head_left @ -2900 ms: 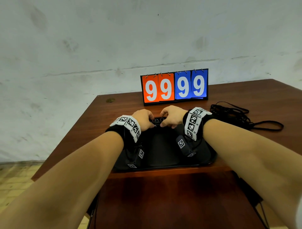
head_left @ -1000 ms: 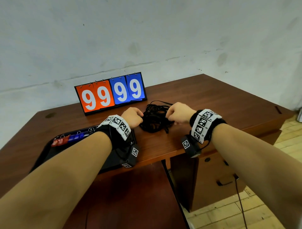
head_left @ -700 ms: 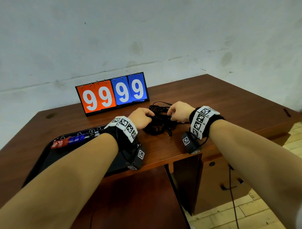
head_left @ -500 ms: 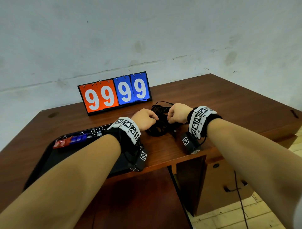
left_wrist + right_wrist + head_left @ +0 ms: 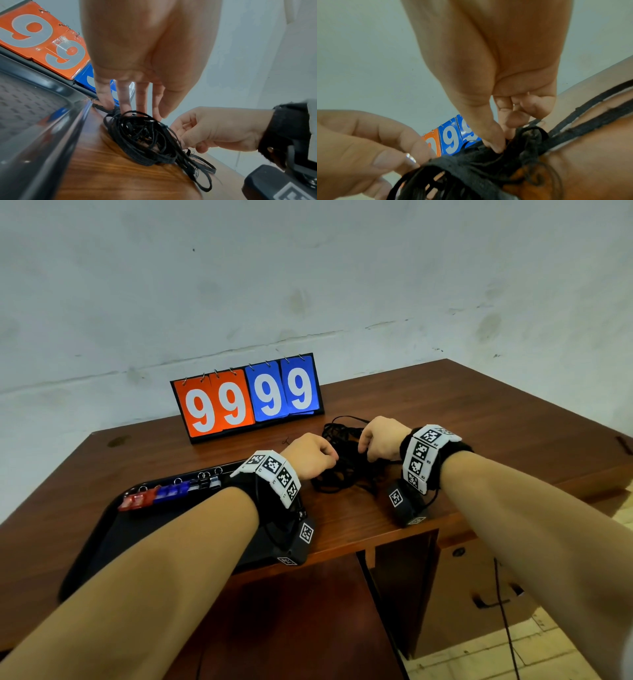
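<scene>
A tangled bundle of black cord (image 5: 342,470) lies on the brown wooden desk (image 5: 479,419), in front of the scoreboard. My left hand (image 5: 329,462) comes onto its left side with curled fingers. In the left wrist view its fingertips (image 5: 126,106) reach down into the top loops of the cord (image 5: 145,138). My right hand (image 5: 364,451) is at the bundle's right side. In the right wrist view its thumb and forefinger (image 5: 501,146) pinch strands of the cord (image 5: 471,169). Both wrists wear marker bands.
A flip scoreboard (image 5: 246,398) reading 99 99 stands at the back by the wall. A black tray (image 5: 113,542) lies at the left, with red, blue and black binder clips (image 5: 171,491) along its far rim. The desk's front edge and a drawer unit (image 5: 462,577) are below my right arm.
My hands left the clips in the tray and moved right to the cord bundle. Over the last second both hands closed in on it from either side.
</scene>
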Action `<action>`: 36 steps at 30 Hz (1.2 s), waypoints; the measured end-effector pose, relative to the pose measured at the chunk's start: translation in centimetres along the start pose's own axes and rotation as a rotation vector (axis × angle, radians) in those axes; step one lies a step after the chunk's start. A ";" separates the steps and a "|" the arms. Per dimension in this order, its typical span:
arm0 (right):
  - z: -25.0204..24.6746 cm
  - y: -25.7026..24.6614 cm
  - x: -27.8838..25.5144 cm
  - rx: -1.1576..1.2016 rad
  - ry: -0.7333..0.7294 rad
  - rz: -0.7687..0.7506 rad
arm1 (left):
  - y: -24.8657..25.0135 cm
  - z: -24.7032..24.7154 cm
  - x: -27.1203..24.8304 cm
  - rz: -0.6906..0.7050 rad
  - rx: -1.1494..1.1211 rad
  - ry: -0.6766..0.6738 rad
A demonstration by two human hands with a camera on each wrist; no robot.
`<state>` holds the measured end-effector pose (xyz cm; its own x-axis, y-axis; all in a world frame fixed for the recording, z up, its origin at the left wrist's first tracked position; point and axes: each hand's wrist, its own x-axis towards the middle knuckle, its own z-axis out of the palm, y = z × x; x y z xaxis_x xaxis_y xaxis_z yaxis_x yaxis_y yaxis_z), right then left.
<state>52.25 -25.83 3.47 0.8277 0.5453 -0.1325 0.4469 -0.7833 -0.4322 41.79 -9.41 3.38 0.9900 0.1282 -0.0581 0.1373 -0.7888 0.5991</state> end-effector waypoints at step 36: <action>-3.3 -7.2 -3.0 1.064 -0.056 -0.165 | 5.0 -5.5 -1.1 0.217 -0.345 0.534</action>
<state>47.64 -22.86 9.88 0.7556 0.6543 -0.0307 0.0046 -0.0521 -0.9986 41.19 -10.14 10.84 0.8308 0.3382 0.4420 -0.1683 -0.6042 0.7789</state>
